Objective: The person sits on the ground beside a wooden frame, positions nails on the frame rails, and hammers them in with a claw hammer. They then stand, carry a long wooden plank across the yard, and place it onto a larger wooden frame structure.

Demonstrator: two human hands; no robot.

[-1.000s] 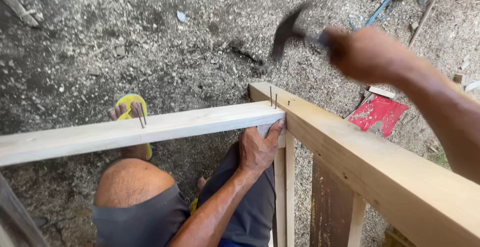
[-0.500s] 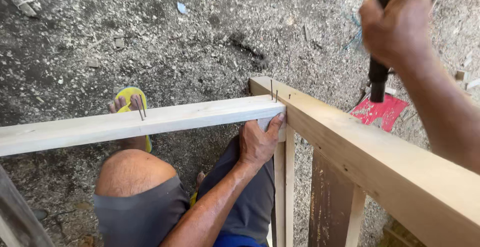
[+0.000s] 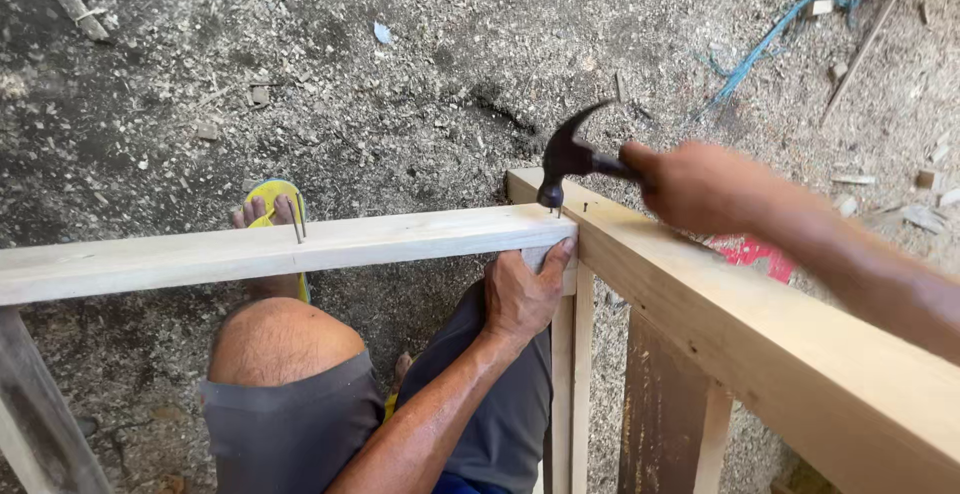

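Carpentry work yard — sawdust-strewn ground (image 3: 420,64), raw timber frame (image 3: 760,324), hammer (image 3: 575,159).

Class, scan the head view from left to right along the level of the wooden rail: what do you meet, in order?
Yellow sandal → two upright nails → left hand under the rail → hammer head → right hand on the handle.

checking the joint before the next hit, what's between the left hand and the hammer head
In the head view, the end of the pale cross rail lies between them: the left hand grips it from below, and the hammer head meets a nail on top.
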